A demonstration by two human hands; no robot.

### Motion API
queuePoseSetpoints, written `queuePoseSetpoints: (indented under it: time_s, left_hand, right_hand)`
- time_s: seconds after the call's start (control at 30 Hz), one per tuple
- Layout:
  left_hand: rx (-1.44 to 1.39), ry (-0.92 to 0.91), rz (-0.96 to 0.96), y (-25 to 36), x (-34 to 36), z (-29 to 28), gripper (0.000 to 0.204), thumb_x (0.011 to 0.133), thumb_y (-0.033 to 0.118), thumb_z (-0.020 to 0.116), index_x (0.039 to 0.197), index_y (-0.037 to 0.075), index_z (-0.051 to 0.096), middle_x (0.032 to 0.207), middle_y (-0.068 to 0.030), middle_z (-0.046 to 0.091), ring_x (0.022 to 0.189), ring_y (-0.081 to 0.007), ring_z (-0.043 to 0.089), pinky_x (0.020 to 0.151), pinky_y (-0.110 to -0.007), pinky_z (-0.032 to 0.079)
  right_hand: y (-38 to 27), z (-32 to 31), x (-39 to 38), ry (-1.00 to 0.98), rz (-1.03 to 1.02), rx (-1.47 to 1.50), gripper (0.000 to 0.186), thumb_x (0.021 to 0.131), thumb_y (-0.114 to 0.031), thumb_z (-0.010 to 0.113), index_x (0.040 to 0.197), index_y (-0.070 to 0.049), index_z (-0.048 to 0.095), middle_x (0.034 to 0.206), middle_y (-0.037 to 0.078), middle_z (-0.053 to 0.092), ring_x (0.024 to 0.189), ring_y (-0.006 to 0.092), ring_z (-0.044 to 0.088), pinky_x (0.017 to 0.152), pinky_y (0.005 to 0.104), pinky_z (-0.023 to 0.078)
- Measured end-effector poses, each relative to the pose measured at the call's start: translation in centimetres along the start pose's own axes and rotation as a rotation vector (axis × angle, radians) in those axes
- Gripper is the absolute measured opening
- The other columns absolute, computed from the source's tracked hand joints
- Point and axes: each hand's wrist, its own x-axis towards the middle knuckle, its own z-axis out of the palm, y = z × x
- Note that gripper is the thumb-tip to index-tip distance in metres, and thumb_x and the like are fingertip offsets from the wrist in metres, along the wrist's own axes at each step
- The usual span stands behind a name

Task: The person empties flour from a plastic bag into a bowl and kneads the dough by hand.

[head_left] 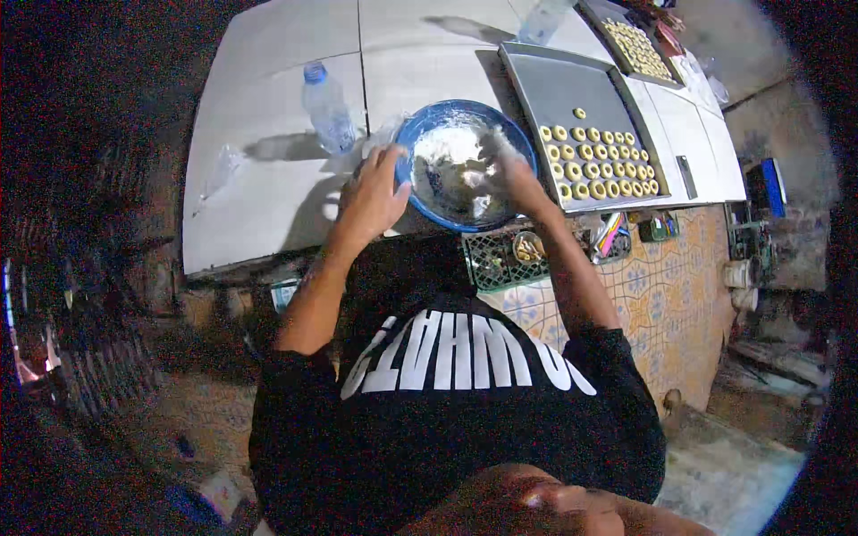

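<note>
A round blue basin stands at the table's near edge, with white flour in its far part and a darker patch below it. My left hand grips the basin's left rim, fingers over the edge and thumb lower down. Inside the basin at the right, my right hand is in the flour; its fingers are whitened and smeared by motion. Whether those fingers hold anything is not visible. To the right lies a grey baking tray with rows of small pale dough rings in its near half.
A clear plastic bottle with a blue cap stands left of the basin on the white table. Another tray of dough pieces is at the far right. A dark phone-like slab lies beside the near tray. Below the edge sits a green crate.
</note>
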Motion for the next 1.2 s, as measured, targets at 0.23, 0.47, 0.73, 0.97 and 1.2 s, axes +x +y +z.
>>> queuePoseSetpoints:
  time_s: [0.23, 0.47, 0.73, 0.97, 1.2]
  left_hand:
    - [-0.078, 0.029, -0.335, -1.0, 1.2, 5.1, 0.076, 0.080, 0.008, 0.057, 0.142, -0.002, 0.013, 0.123, -0.0339, 0.046, 0.110, -0.0496, 0.049, 0.094, -0.047, 0.043]
    - [0.029, 0.070, -0.161, -3.5, 0.2, 7.9, 0.078, 0.080, 0.003, 0.053, 0.142, -0.006, 0.007, 0.118, -0.0385, 0.048, 0.100, -0.0519, 0.053, 0.086, -0.053, 0.044]
    - [0.049, -0.057, -0.384, 0.2, 1.8, 4.9, 0.076, 0.081, 0.005, 0.052, 0.144, -0.003, 0.011, 0.109, -0.0351, 0.054, 0.094, -0.0493, 0.056, 0.088, -0.052, 0.043]
    - [0.033, -0.069, -0.415, -1.8, 2.8, 7.3, 0.070, 0.079, 0.004, 0.054, 0.138, -0.011, 0.020, 0.119, -0.0349, 0.049, 0.108, -0.0465, 0.052, 0.090, -0.050, 0.044]
    - [0.149, 0.104, -0.066, 3.4, 2.9, 5.1, 0.068, 0.082, 0.013, 0.057, 0.140, -0.001, 0.026, 0.134, -0.0309, 0.037, 0.123, -0.0496, 0.036, 0.098, -0.048, 0.040]
  right_hand:
    - [2.4, 6.7, -0.1, -0.279, -0.179, -0.767, 0.060, 0.087, -0.048, 0.047, 0.143, -0.030, 0.031, 0.138, 0.023, 0.041, 0.122, 0.0546, 0.038, 0.099, 0.0624, 0.034]
    - [4.1, 7.5, 4.8, -0.232, -0.165, -0.563, 0.024, 0.081, -0.031, 0.052, 0.091, -0.012, 0.062, 0.084, 0.019, 0.061, 0.073, 0.0387, 0.061, 0.066, 0.0476, 0.050]
    - [5.6, 9.1, 7.7, -0.015, 0.175, -0.543, 0.030, 0.079, -0.035, 0.057, 0.080, -0.006, 0.065, 0.076, 0.020, 0.064, 0.072, 0.0388, 0.063, 0.066, 0.0470, 0.050]
    - [7.5, 1.2, 5.8, -0.217, -0.291, -0.159, 0.047, 0.094, -0.038, 0.047, 0.133, -0.012, 0.049, 0.132, 0.017, 0.051, 0.119, 0.0318, 0.051, 0.093, 0.0373, 0.047]
    - [-2.6, -2.3, 1.1, -0.189, 0.233, 0.678, 0.052, 0.095, -0.032, 0.050, 0.140, -0.009, 0.039, 0.135, 0.007, 0.046, 0.116, 0.0182, 0.049, 0.094, 0.0326, 0.044]
